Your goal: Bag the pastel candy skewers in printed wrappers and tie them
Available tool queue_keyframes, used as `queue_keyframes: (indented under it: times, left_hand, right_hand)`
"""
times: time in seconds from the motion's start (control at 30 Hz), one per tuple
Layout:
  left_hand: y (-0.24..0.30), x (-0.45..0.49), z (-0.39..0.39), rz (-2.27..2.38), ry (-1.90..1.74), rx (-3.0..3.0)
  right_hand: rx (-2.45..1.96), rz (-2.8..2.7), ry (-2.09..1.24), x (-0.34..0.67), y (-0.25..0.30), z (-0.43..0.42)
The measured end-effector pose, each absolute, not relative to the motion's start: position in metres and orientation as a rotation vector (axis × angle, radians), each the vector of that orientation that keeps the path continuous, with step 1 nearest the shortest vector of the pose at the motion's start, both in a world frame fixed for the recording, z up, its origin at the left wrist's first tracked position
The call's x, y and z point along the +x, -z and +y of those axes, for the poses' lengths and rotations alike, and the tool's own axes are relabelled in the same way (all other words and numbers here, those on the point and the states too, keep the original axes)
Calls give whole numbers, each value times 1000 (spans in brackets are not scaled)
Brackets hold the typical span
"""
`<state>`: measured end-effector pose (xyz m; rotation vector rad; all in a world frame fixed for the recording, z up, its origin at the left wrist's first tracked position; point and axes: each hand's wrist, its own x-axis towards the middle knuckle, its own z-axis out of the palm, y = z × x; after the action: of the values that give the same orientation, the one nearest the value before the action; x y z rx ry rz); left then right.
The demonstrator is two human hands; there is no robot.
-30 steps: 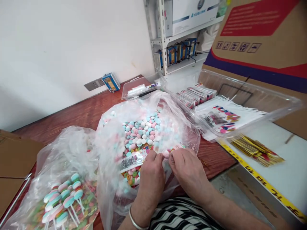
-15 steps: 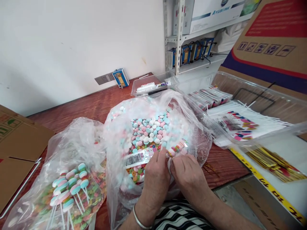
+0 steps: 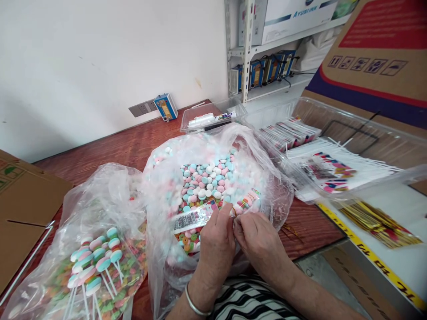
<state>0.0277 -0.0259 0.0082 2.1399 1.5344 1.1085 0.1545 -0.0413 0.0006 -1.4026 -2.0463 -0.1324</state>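
Note:
My left hand [image 3: 216, 244] and my right hand [image 3: 258, 242] meet at the near rim of a big clear bag of pastel round candies [image 3: 207, 178]. Both pinch a small clear packet [image 3: 245, 202] with printed colours and candies inside, fingers pressed together at its neck. A second printed packet with a barcode [image 3: 191, 218] lies on the candies just left of my left hand. A metal bangle sits on my left wrist.
A bag of finished lollipops [image 3: 96, 262] lies at the left. A clear tray [image 3: 367, 133] with printed bags and white sticks is at the right, gold twist ties [image 3: 380, 224] near it. A small clear box [image 3: 213, 118], cardboard [image 3: 23, 209] and a shelf [image 3: 263, 66] surround the wooden table [image 3: 110, 151].
My hands stayed together on the small packet, fingers shifting slightly at its neck. The view shifted left and a little down over the second.

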Motion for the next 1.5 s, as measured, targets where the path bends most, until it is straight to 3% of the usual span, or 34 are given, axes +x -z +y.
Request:
queue_keyframes:
  times: [0.13, 0.27, 0.43, 0.63, 0.7, 0.87, 0.93, 1.2, 1.4, 1.5]
  left_hand:
    - [-9, 26, -25, 1543, -1128, 2097]
    - [-11, 28, -21, 1438, -1186, 1588]
    - [-8, 38, -16, 1053, -1178, 659]
    - [-4, 43, -14, 886, -1134, 473]
    - [-2, 40, -14, 931, -1142, 614]
    - [-3, 29, -18, 1296, -1225, 1558]
    - [-5, 27, -20, 1373, -1235, 1756]
    - [-12, 31, -19, 1489, -1228, 1686]
    - [-11, 32, -20, 1521, -1283, 1744]
    - [-10, 33, -23, 1493, -1278, 1665]
  right_hand:
    - [-1403, -2040, 126, 154, -2, -41]
    - [-1430, -1935, 40, 154, -1, -37]
    - [-1430, -1611, -507, 153, 2, -28]
    - [-1291, -1344, -965, 157, -3, -20]
    - [-1334, -1491, -875, 159, -5, -20]
    - [-1434, -1933, -173, 164, -10, -24]
    - [-1391, -2022, -66, 164, -12, -26]
    - [-1360, -1947, 13, 155, -8, -27]
    - [-1351, -1755, -418, 151, -14, -28]
    - [-1330, -1720, -467, 149, -13, -26]
